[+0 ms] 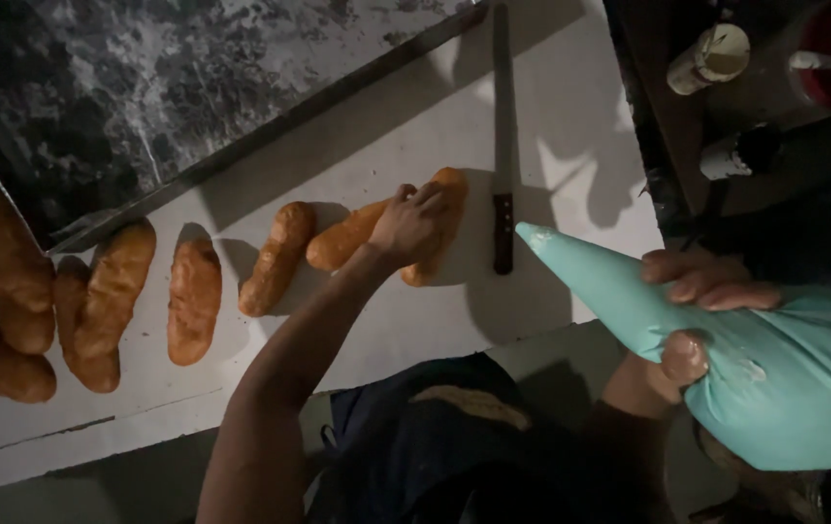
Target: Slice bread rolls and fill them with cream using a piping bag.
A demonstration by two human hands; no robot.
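L hand (407,225) fingers clamped on rightmost bread roll (438,236), steadying it on table (570,116) | R hand (701,315) squeezing teal piping bag (726,349), tip aimed rollward | knife (504,194) just beside roll

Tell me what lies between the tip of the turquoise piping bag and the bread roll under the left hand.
A long knife lies on the white sheet between the piping bag, gripped by the right hand, and the bread roll that the left hand touches. Nothing else visible stands between them.
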